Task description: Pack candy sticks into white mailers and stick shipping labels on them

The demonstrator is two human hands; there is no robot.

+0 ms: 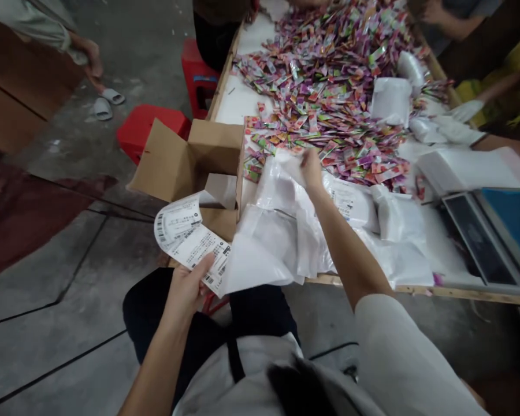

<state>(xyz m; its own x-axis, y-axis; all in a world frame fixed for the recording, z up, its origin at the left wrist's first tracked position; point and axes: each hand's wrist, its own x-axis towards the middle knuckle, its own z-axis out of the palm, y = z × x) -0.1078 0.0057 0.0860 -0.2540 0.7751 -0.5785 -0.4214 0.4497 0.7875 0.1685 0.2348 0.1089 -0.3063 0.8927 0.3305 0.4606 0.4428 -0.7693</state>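
My left hand (190, 283) pinches a strip of printed shipping labels (199, 245) between thumb and fingers, and the strip's far end curls back over itself. Out over the table edge, my right hand (312, 167) is closed on a white plastic bag (281, 179), its fingertips partly hidden. Other white bags lie layered under my right forearm, with one loose corner (260, 271) hanging toward my lap. Beside them sits a filled white package (353, 202) bearing a printed label.
A cardboard box (164, 156) stands open at the table's left. Small colourful packets (329, 86) are heaped behind the bags, with a white bundle (390, 101) on them. A flat blue-topped device (509, 219) lies right. Red stools (153, 124) stand left; other people sit around the table.
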